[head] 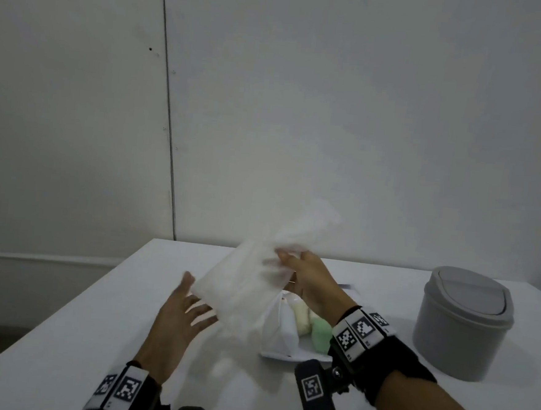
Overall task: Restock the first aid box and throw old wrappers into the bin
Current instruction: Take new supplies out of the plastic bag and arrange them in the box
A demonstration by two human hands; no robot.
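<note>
My right hand [308,281] pinches the upper part of a translucent white plastic bag [241,286] and holds it in the air above the table. The bag is blurred by motion. Just left of and below the bag, my left hand [178,320] is spread open with its fingertips near the bag's lower edge; whether they touch it I cannot tell. Under the bag lies the open white first aid box [280,341], holding a white packet, a pale yellow roll [301,316] and a green roll [319,331]. A grey swing-lid bin [461,320] stands at the right.
The white table [94,320] runs to a plain white wall behind; its left edge drops off diagonally. Both wrists wear black bands with square printed markers. A small white scrap lies on the table in front of the box.
</note>
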